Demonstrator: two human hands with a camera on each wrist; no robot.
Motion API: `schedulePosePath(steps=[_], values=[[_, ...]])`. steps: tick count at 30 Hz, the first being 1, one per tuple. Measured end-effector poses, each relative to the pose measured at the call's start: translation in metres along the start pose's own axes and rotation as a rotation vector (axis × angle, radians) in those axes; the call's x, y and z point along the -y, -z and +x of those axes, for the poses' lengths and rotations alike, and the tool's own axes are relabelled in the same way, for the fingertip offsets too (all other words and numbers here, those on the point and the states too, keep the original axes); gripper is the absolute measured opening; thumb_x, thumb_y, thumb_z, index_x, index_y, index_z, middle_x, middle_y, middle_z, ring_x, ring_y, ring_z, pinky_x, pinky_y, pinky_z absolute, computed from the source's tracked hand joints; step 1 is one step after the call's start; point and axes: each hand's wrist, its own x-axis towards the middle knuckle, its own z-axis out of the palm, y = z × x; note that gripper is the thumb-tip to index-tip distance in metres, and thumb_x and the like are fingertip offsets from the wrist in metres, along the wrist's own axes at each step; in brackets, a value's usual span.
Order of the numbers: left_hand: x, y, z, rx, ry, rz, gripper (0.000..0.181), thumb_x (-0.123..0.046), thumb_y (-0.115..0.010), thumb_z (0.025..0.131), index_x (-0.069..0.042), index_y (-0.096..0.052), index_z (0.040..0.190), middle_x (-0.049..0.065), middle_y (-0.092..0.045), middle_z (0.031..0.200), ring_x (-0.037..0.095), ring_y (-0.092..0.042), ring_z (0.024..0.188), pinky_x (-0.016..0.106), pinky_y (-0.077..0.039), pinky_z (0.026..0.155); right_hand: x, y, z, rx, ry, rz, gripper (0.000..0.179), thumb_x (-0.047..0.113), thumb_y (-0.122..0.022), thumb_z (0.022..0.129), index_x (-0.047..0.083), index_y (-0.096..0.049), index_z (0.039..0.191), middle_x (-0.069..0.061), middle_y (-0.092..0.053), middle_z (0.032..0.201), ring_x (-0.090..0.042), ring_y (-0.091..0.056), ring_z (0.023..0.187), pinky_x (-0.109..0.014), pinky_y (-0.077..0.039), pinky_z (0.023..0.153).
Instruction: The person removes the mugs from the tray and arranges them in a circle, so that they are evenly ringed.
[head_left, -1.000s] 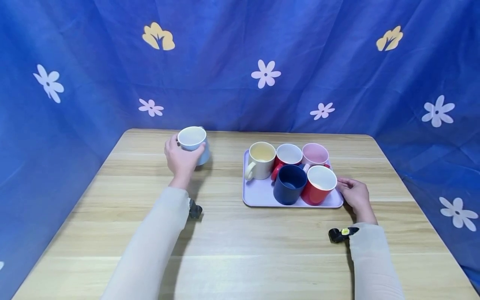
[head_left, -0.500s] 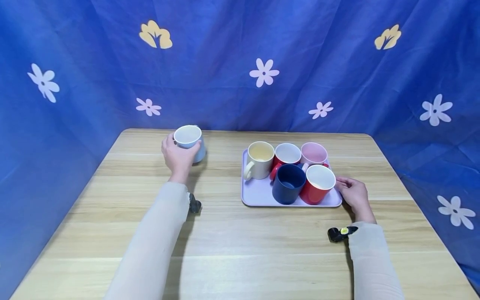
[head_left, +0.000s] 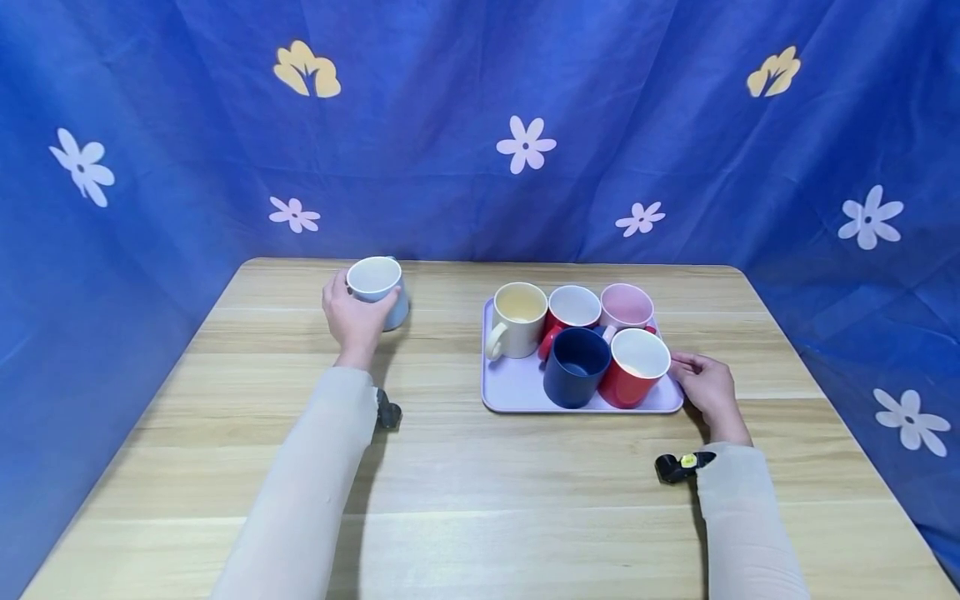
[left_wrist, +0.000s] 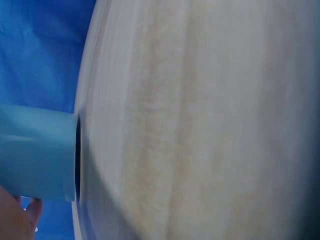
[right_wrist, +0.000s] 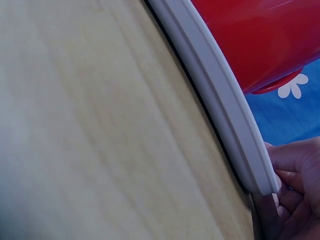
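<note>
On the left of the table, my left hand (head_left: 355, 323) grips a light blue mug (head_left: 396, 310) with a white inside, fingers and thumb around its body. The mug is upright, its handle pointing to the back. In the left wrist view, the base of the blue mug (left_wrist: 37, 155) is close over the wood, its dark underside partly showing. My right hand (head_left: 707, 385) holds the right edge of a lilac tray (head_left: 517, 392). The right wrist view has the right hand's fingers (right_wrist: 295, 156) at the corner of the tray rim (right_wrist: 225, 105), partly hidden behind it.
Standing on the tray are a cream mug (head_left: 519, 333), a navy mug (head_left: 573, 379), a red mug (head_left: 626, 383), another red mug (head_left: 557, 325) and a pink mug (head_left: 618, 315). Behind the wooden table (head_left: 480, 500) hangs a blue flowered curtain (head_left: 420, 125).
My left hand has shifted slightly left with the light blue mug, then lowered it a little. My right hand and the tray keep their places; the head view has turned slightly.
</note>
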Motion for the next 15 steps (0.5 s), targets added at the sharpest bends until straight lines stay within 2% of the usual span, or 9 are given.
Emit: schedulePosePath(steps=[6, 12, 15], values=[[0.0012, 0.0011, -0.0028, -0.009, -0.017, -0.031, 0.079, -0.035, -0.085, 0.064, -0.01, -0.052, 0.131, 0.012, -0.046, 0.129, 0.025, -0.043, 0.12, 0.038, -0.036, 0.101, -0.0011, -0.0006, 0.0005, 0.001, 0.001, -0.009, 0.037, 0.019, -0.059, 0.094, -0.003, -0.06, 0.123, -0.022, -0.062, 0.118, -0.028, -0.058, 0.108, -0.021, -0.047, 0.079], [0.001, 0.0005, -0.0035, -0.004, -0.014, -0.055, 0.08, -0.033, -0.085, 0.065, -0.008, -0.05, 0.132, 0.012, -0.045, 0.13, 0.024, -0.042, 0.121, 0.036, -0.035, 0.102, 0.0003, -0.0008, 0.0004, -0.006, 0.006, -0.004, 0.036, 0.02, -0.06, 0.093, -0.003, -0.062, 0.122, -0.021, -0.063, 0.116, -0.024, -0.06, 0.104, -0.016, -0.045, 0.074], [0.0012, 0.0009, -0.0037, 0.014, 0.001, -0.063, 0.082, -0.033, -0.085, 0.066, -0.007, -0.048, 0.133, 0.012, -0.045, 0.132, 0.024, -0.043, 0.121, 0.035, -0.035, 0.102, 0.002, -0.0001, -0.0015, -0.002, -0.001, 0.003, 0.037, 0.02, -0.06, 0.094, -0.004, -0.061, 0.122, -0.021, -0.062, 0.117, -0.025, -0.059, 0.105, -0.018, -0.047, 0.076]])
